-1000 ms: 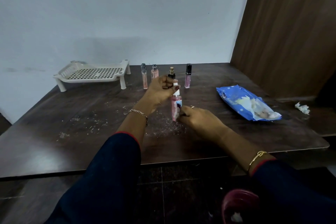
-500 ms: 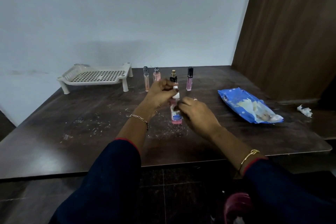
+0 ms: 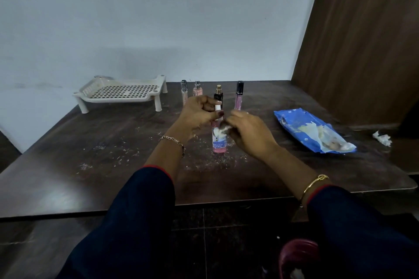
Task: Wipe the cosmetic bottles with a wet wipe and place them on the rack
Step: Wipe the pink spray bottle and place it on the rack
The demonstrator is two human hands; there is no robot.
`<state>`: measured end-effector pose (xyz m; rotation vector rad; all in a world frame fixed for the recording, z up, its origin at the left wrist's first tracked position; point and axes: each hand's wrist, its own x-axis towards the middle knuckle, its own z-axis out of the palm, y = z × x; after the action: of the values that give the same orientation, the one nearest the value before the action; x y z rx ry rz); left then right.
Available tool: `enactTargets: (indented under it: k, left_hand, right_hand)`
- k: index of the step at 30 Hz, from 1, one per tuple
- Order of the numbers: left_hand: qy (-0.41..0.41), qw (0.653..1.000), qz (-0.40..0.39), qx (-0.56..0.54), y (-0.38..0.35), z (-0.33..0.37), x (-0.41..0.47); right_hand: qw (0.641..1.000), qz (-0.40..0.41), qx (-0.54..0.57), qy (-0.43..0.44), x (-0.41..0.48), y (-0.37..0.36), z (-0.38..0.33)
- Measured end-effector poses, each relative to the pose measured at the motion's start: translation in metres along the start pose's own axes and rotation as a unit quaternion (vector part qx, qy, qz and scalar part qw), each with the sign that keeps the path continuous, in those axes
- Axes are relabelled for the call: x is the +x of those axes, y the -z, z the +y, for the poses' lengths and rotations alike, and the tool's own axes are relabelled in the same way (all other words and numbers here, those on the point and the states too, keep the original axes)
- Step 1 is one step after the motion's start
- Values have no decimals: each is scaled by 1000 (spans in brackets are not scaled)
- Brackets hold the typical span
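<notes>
Dark wooden surface [image 3: 68,176], dusty at centre: left grip [image 3: 199,113] pinches the pink spray bottle [image 3: 219,142] by its cap, upright there; right grip [image 3: 247,129] holds a wet wipe [image 3: 223,129] against its label. Excess side pressure could tip it.

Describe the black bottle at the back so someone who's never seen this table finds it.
Find the white slotted rack at the dark table's far left corner. To its right stand four upright bottles in a row; the black bottle is third from the rack. It alone is dark with a gold cap; its neighbours are pink or clear.
</notes>
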<state>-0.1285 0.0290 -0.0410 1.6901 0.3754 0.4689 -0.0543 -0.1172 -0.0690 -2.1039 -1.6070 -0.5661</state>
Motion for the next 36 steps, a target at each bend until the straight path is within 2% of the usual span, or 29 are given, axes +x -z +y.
enactTargets:
  k: [3, 5, 10, 16, 18, 22, 26, 31, 36]
  left_hand:
    - [7, 1000, 5, 9, 1, -1, 3]
    - [9, 1000, 8, 10, 2, -3, 4]
    - [12, 1000, 1, -7, 3, 0, 3]
    - [25, 1000, -17, 0, 5, 2, 6]
    - [27, 999, -19, 11, 6, 4, 7]
    - [24, 999, -10, 37, 7, 3, 9]
    - [35, 999, -16, 19, 10, 1, 9]
    - [42, 999, -19, 6, 18, -1, 9]
    - [45, 999, -15, 12, 22, -1, 9]
  right_hand:
    - [999, 43, 15, -26, 7, -2, -1]
    - [999, 39, 12, -16, 6, -4, -5]
    - [996, -38, -53, 62, -17, -14, -11]
    - [968, -116, -143, 172, -30, -13, -16]
    - [972, -120, -134, 152, -19, -10, -13]
    - [995, -51, -67, 53, 6, 0, -10]
    - [998, -35, -41, 25, -1, -4, -14]
    - [991, -101, -38, 75, -21, -17, -8]
    - [979, -144, -85, 119, -14, -10, -9]
